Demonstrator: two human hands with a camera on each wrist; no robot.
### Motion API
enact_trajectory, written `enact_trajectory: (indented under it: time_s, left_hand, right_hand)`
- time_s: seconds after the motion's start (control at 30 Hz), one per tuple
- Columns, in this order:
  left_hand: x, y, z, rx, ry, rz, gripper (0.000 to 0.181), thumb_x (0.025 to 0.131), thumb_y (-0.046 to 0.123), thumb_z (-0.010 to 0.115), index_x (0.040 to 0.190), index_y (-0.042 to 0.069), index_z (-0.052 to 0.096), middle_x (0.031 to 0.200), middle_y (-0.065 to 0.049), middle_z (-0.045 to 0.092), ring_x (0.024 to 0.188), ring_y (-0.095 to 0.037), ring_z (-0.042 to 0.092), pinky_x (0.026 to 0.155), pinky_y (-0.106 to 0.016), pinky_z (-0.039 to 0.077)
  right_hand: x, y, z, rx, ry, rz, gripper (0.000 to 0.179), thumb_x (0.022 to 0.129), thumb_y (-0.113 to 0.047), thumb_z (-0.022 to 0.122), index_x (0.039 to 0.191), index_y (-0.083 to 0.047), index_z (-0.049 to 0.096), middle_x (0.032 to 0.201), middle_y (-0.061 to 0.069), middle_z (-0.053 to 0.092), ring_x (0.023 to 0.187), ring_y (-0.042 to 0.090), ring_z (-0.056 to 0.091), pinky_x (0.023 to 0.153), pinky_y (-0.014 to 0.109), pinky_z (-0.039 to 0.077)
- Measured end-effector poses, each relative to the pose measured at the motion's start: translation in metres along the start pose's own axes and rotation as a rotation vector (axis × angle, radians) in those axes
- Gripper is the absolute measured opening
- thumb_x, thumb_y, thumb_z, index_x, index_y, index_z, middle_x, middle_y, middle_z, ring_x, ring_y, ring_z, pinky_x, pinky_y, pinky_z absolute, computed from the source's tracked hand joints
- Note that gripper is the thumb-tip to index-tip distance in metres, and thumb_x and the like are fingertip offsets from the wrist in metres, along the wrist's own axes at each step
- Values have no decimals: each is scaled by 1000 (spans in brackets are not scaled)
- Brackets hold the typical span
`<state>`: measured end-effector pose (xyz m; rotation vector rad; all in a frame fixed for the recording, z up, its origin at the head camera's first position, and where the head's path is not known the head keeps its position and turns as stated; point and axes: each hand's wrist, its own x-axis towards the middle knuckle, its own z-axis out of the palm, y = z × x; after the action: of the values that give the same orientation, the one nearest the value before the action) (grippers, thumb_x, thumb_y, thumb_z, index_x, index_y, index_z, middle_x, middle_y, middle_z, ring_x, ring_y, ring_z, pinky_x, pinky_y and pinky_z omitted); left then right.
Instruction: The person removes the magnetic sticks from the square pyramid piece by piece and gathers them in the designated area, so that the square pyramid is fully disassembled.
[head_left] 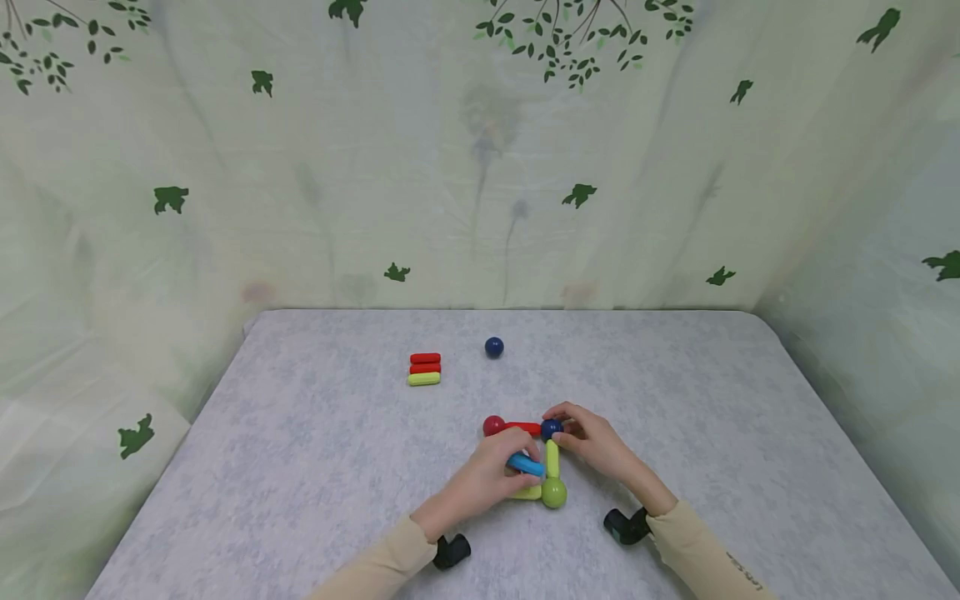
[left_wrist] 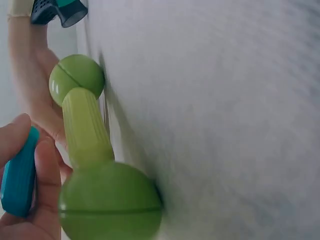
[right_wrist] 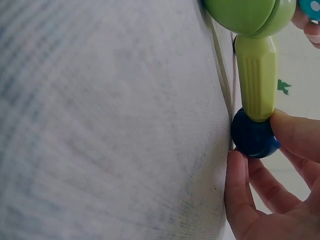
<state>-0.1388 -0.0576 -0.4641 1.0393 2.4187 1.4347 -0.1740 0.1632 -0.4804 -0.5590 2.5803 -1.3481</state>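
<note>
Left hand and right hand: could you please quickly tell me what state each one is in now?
Left hand: closed, holding the blue stick.
Right hand: closed, holding the nearer dark blue ball with thumb and fingers.

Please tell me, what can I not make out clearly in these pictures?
Head view: the left end of the blue stick, hidden by the left hand.
Head view: the left end of the lower yellow-green stick, behind that hand.
Head view: the print on the right sleeve, too small to read.
Left wrist view: part of the nearer green ball, cut off by the bottom edge.
</note>
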Motion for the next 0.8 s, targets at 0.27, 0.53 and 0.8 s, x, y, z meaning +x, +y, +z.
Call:
enact_trajectory:
  time_s: [0.27,0.53,0.8]
  left_hand:
    - [-12,-5,-19,12,46,-50,23,86,3,70,101,18,59,100,10,59,92,-9,55,85,-27,48]
    - [-23,-19,-44,108,189,-105,21,86,3,69,101,16,62,100,9,60,92,-11,54,85,-31,48]
    - [-26,-42,-75,227,322,-197,23,83,-2,71,101,10,66,98,3,63,89,-14,57,82,-35,51]
  right_hand:
    - [1,-1,0,-7,-2,6,24,94,-7,59,118,-11,59,115,8,61,96,23,59,85,43,49]
    - [1,-1,1,-12,1,21,25,94,-7,60,118,-11,60,115,8,60,97,22,58,85,42,48]
    - [1,0,1,-13,5,35,24,94,-8,60,117,-13,60,115,6,60,97,22,58,85,43,48]
